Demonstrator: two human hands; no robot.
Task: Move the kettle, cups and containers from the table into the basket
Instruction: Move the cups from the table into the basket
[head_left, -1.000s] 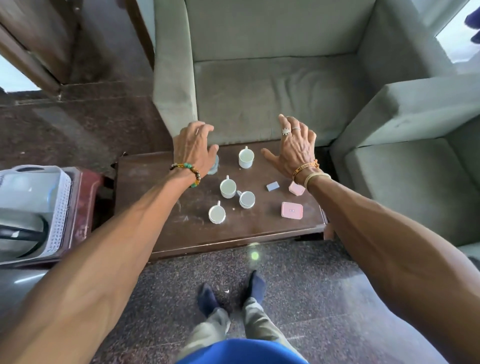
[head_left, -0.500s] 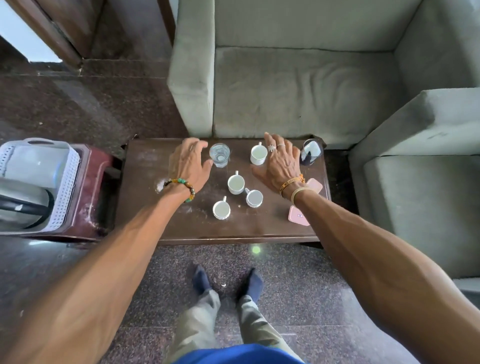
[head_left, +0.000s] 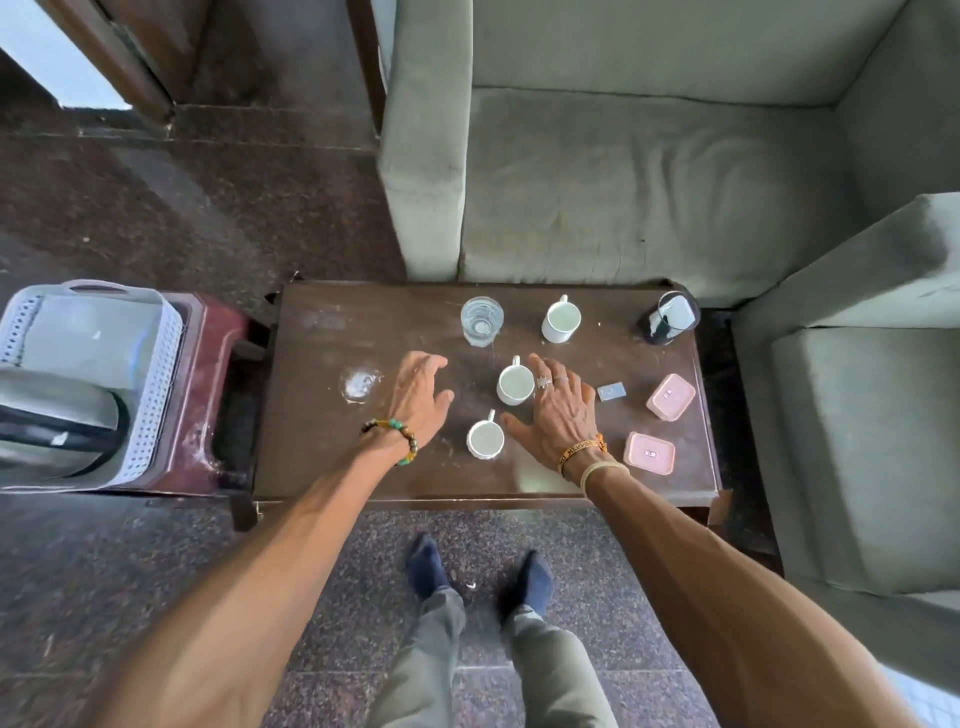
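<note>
Left hand (head_left: 418, 400) and right hand (head_left: 561, 415) pull back over the near cups (head_left: 484, 439), fingers spread, nothing grasped yet.

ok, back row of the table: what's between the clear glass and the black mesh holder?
One upright white cup stands between the glass and the black mesh holder, apart from both; otherwise bare table. Head view.
</note>
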